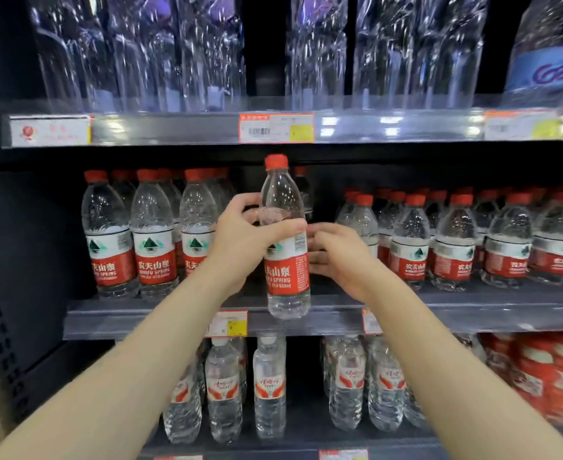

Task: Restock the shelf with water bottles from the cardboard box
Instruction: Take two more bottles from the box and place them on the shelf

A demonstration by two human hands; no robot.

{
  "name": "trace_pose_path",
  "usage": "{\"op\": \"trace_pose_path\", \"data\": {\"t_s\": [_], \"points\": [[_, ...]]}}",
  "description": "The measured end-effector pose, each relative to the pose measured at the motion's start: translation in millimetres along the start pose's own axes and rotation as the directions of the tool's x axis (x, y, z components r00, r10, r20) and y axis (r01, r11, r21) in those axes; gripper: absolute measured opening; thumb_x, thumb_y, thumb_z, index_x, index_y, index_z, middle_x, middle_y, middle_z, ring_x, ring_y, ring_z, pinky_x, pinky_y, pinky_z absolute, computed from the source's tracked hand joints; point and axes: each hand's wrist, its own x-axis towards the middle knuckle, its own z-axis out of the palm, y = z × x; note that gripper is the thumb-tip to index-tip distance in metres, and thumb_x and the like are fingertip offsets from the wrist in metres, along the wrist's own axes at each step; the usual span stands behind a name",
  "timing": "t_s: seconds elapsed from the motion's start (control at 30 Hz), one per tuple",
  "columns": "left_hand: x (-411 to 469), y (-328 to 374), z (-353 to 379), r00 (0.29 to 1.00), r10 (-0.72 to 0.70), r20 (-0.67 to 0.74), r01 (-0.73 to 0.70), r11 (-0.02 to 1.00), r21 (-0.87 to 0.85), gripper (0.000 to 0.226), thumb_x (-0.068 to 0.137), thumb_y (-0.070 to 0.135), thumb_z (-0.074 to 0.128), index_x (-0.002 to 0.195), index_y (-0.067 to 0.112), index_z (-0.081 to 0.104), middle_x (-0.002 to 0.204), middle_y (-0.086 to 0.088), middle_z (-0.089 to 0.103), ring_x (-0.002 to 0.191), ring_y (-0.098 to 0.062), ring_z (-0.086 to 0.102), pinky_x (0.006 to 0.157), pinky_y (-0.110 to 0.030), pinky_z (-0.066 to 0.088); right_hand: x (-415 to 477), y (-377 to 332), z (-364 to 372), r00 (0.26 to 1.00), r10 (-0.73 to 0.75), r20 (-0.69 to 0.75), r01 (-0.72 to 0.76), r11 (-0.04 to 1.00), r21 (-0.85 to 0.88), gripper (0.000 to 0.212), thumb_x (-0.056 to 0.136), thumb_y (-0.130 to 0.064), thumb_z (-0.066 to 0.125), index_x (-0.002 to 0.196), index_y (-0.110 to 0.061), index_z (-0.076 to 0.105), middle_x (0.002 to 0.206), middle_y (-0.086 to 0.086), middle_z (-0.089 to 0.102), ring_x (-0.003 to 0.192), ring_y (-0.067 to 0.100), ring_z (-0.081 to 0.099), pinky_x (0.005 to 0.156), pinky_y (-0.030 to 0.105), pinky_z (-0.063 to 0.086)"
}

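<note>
I hold a clear water bottle (286,247) with a red cap and red label upright in front of the middle shelf (472,313). My left hand (250,240) is wrapped around its upper body. My right hand (338,257) is just right of the label with fingers spread, at most brushing it. The bottle hangs before a gap between two groups of like bottles: a taller group on the left (150,234) and a smaller group on the right (456,240). The cardboard box is out of view.
The top shelf (173,127) carries large clear bottles in plastic wrap. The lower shelf holds white-capped water bottles (268,386) and red bottles (545,376) at the right. A dark shelf upright (24,260) closes the left side. Price tags (276,127) hang on the shelf rails.
</note>
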Motion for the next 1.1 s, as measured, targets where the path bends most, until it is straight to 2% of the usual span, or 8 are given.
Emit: {"op": "trace_pose_path", "data": {"t_s": [0.17, 0.27, 0.37, 0.6, 0.8, 0.9, 1.0, 1.1], "points": [[29.8, -1.3, 23.5, 0.999, 0.027, 0.019, -0.028, 0.999, 0.034, 0.066, 0.066, 0.013, 0.097, 0.12, 0.024, 0.059, 0.102, -0.003, 0.078, 0.08, -0.006, 0.077, 0.063, -0.021, 0.059, -11.8, 7.0, -7.9, 0.981, -0.102, 0.162, 0.125, 0.983, -0.134, 0.045, 0.09, -0.004, 0.065, 0.131, -0.023, 0.062, 0.116, 0.001, 0.074, 0.108, 0.016, 0.071, 0.093, 0.032, 0.058], [42.7, -13.5, 38.0, 0.999, 0.027, 0.019, -0.028, 0.999, 0.018, 0.068, 0.066, 0.011, 0.096, 0.123, 0.023, 0.061, 0.104, -0.003, 0.079, 0.085, -0.012, 0.078, 0.07, -0.03, 0.063, -5.5, 14.2, -3.7, 0.983, -0.181, -0.01, 0.176, 0.966, -0.191, 0.045, 0.086, -0.008, 0.077, 0.126, -0.024, 0.063, 0.107, -0.004, 0.075, 0.094, 0.005, 0.072, 0.076, 0.018, 0.059], [48.9, -31.4, 46.6, 1.0, -0.002, 0.03, 0.001, 1.0, 0.025, 0.073, 0.071, 0.013, 0.094, 0.134, 0.026, 0.059, 0.107, -0.002, 0.077, 0.09, -0.012, 0.076, 0.07, -0.024, 0.06, 12.2, 29.6, -3.2, 0.968, -0.205, -0.144, 0.159, 0.947, -0.278, 0.05, 0.083, -0.011, 0.08, 0.126, -0.027, 0.061, 0.108, -0.006, 0.074, 0.097, 0.009, 0.07, 0.086, 0.03, 0.06], [58.9, -71.4, 30.4, 0.982, -0.108, 0.153, 0.066, 0.964, 0.257, 0.096, 0.096, 0.031, 0.072, 0.163, 0.046, 0.006, 0.136, -0.001, 0.064, 0.118, -0.016, 0.065, 0.103, -0.033, 0.053, 44.1, 49.6, -1.9, 0.96, -0.177, -0.219, 0.088, 0.927, -0.364, 0.057, 0.085, -0.02, 0.08, 0.135, -0.022, 0.051, 0.107, -0.004, 0.066, 0.096, 0.012, 0.065, 0.074, 0.021, 0.052], [60.4, -95.5, 30.5, 0.986, -0.128, 0.105, 0.102, 0.969, 0.226, 0.074, 0.098, 0.028, 0.071, 0.16, 0.036, 0.032, 0.12, -0.009, 0.072, 0.104, -0.014, 0.069, 0.086, -0.029, 0.056, 51.9, 58.9, -0.8, 0.926, -0.271, -0.263, 0.111, 0.862, -0.495, 0.057, 0.091, -0.024, 0.073, 0.143, -0.024, 0.052, 0.115, 0.0, 0.069, 0.099, 0.013, 0.062, 0.083, 0.023, 0.047], [67.2, -97.8, 32.1, 0.983, -0.159, 0.094, 0.14, 0.974, 0.177, 0.073, 0.097, 0.028, 0.073, 0.158, 0.041, 0.035, 0.11, -0.009, 0.074, 0.098, -0.017, 0.072, 0.075, -0.032, 0.061, 56.6, 60.4, 0.0, 0.933, -0.278, -0.229, 0.111, 0.828, -0.549, 0.064, 0.09, -0.018, 0.073, 0.147, -0.027, 0.045, 0.113, 0.003, 0.07, 0.098, 0.018, 0.066, 0.069, 0.012, 0.05], [74.8, -99.0, 32.9, 0.983, -0.158, 0.091, 0.135, 0.966, 0.219, 0.075, 0.094, 0.03, 0.075, 0.157, 0.045, 0.035, 0.115, -0.011, 0.073, 0.105, -0.023, 0.071, 0.087, -0.044, 0.063, 61.3, 60.7, 1.6, 0.936, -0.239, -0.258, 0.072, 0.847, -0.526, 0.061, 0.089, -0.014, 0.073, 0.142, -0.027, 0.047, 0.106, 0.003, 0.069, 0.091, 0.018, 0.066, 0.048, 0.006, 0.043], [78.6, -105.4, 35.2, 0.987, -0.132, 0.09, 0.102, 0.954, 0.282, 0.081, 0.092, 0.033, 0.077, 0.157, 0.048, 0.032, 0.121, -0.007, 0.073, 0.111, -0.02, 0.07, 0.103, -0.046, 0.055, 70.9, 62.0, 3.7, 0.924, -0.264, -0.278, 0.046, 0.796, -0.604, 0.052, 0.089, -0.019, 0.072, 0.136, -0.024, 0.049, 0.107, 0.005, 0.071, 0.096, 0.023, 0.069, 0.069, 0.021, 0.053]]}}
